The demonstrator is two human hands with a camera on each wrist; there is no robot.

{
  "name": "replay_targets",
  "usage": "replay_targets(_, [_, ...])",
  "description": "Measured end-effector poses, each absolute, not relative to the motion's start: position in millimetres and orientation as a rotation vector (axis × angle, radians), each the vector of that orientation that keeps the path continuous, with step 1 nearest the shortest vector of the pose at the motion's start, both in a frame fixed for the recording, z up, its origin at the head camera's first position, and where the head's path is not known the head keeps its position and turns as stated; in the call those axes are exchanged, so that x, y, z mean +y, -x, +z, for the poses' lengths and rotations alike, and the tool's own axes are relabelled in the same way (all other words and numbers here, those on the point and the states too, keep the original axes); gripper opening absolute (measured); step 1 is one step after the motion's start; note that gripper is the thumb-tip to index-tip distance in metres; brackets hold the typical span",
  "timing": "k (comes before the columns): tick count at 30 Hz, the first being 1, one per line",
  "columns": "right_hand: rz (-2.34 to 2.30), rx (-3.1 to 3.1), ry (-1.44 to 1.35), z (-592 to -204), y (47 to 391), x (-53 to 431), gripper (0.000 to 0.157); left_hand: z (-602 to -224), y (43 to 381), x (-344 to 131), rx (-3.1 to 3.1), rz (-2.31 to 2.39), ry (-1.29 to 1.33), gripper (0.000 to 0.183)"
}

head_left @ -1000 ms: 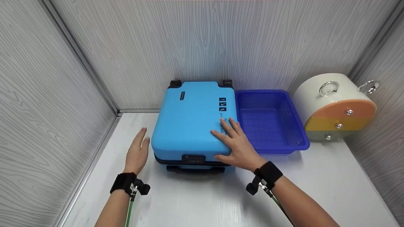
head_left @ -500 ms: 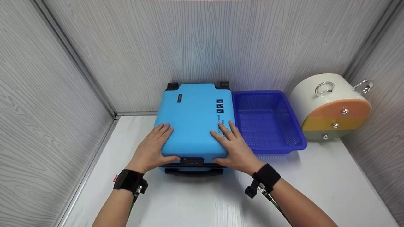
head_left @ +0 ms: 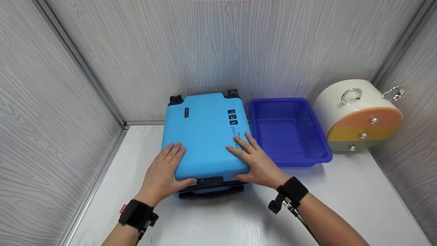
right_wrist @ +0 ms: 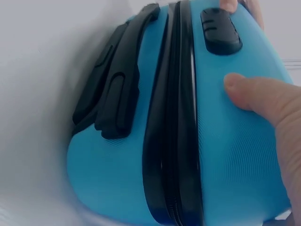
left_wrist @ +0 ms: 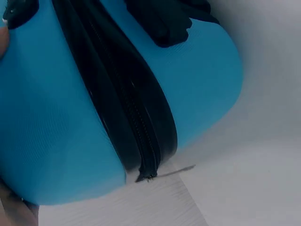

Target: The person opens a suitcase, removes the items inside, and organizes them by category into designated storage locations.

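Observation:
A light blue hard-shell suitcase [head_left: 205, 133] lies flat on the white table, turned slightly, its wheels toward the back wall. My left hand [head_left: 160, 174] rests on its front left corner, fingers on the top shell and thumb along the front beside the black combination lock [head_left: 210, 181]. On the front right corner rests my right hand [head_left: 261, 164], fingers spread over the printed lettering. In the right wrist view its thumb [right_wrist: 256, 96] touches the shell near the lock. The black zipper seam [left_wrist: 134, 113] runs round the side in the left wrist view. A black carry handle [right_wrist: 120, 77] sits below it.
A blue plastic basket [head_left: 326, 158] stands just right of the suitcase. Farther right is a round cream box [head_left: 336, 99] with coloured drawers and ring handles. Wood-grain panels [head_left: 205, 44] wall in the table at the back and both sides.
My left hand has come from beside the suitcase onto its corner. The suitcase has slid a little left and toward me, turning slightly, and a gap to the basket has opened.

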State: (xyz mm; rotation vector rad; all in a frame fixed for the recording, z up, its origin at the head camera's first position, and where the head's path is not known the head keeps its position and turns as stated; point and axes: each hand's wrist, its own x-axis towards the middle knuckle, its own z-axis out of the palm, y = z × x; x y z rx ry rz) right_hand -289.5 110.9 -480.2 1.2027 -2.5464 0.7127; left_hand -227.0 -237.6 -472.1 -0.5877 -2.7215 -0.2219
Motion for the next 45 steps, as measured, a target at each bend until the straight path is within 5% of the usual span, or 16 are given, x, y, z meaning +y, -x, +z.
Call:
replay_targets(9, [0.695, -2.605, -1.381, -469.4, 301.9, 117.1, 0.1, -474.8, 194.1, -223.7, -2.697, -0.16, 0.445, 0.108])
replay_targets(23, [0.432, -2.523, -1.462, -459.7, 329.7, 120.9, 0.095, -477.9, 190.4, -225.3, -2.572, -0.203, 0.511, 0.097])
replay_targets(34, [0.262, -2.365, -1.392, -468.7, 345.0, 126.7, 0.09, -463.8, 207.9, -281.6, -2.541, -0.071, 0.943, 0.106])
replay_targets(45, [0.187, -2.519, -1.076, -473.5, 361.6, 119.2, 0.09, -459.9, 252.4, -319.8, -2.794, -0.044, 0.644, 0.114])
